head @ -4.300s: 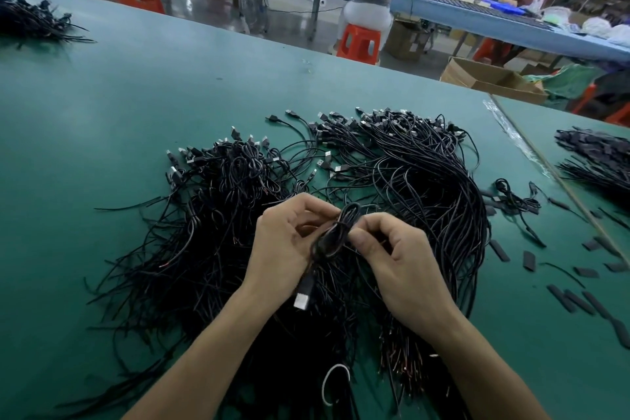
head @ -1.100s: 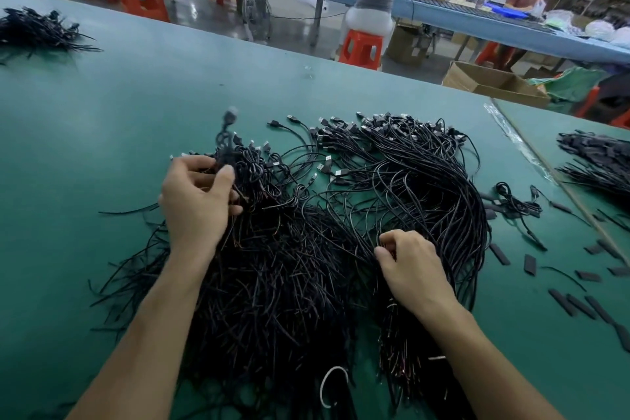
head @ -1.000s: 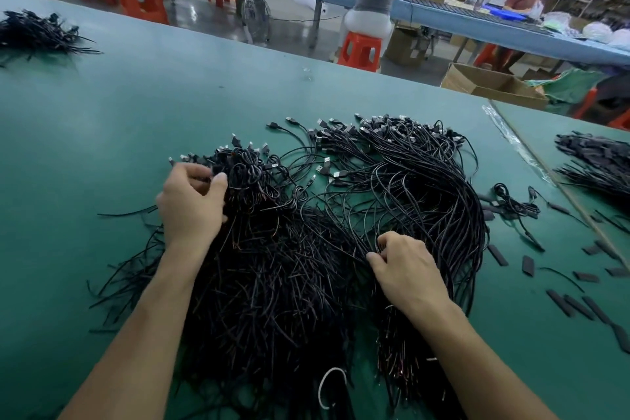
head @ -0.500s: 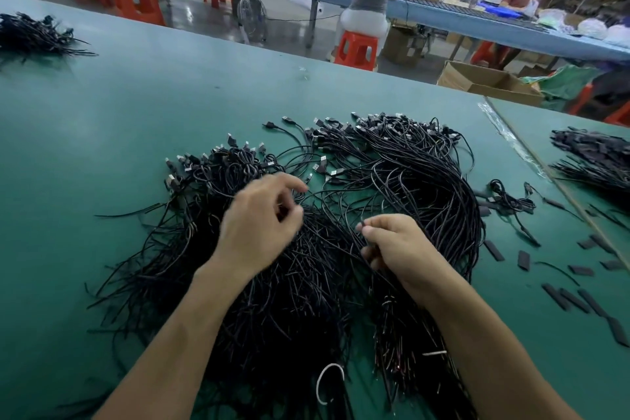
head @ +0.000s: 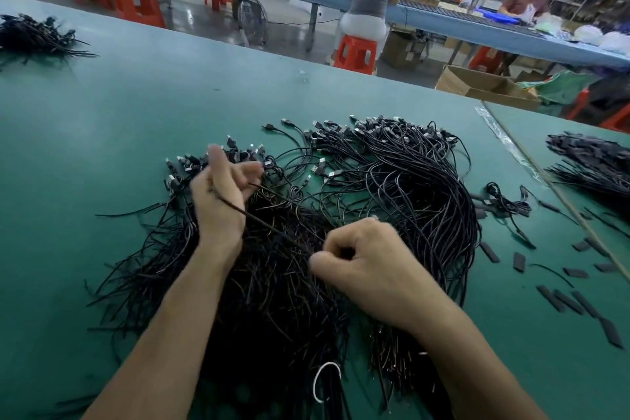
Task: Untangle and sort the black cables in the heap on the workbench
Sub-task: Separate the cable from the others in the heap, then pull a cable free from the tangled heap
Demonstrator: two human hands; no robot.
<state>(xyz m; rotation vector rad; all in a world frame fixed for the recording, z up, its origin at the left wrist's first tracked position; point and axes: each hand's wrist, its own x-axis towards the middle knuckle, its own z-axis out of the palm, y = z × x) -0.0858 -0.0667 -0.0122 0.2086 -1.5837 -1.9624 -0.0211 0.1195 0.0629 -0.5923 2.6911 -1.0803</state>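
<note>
A big heap of thin black cables (head: 402, 194) with plug ends at the far side covers the middle of the green workbench (head: 102, 119). My left hand (head: 223, 194) is raised over the heap's left part, fingers curled around one black cable (head: 262, 222). That cable runs taut down and right to my right hand (head: 371, 266), which is closed in a fist on its other end above the heap's near middle. A white loop (head: 325, 382) lies in the strands near the front edge.
A smaller cable pile (head: 37, 39) lies at the far left, another pile (head: 589, 167) at the right beyond a table seam. Short black sleeve pieces (head: 566, 300) are scattered right of the heap. Two people sit at a blue bench (head: 477, 24) behind, with red stools and cardboard boxes.
My left hand has moved up and left from the heap's middle, pulling one cable taut. My right hand has closed into a fist on the cable's other end.
</note>
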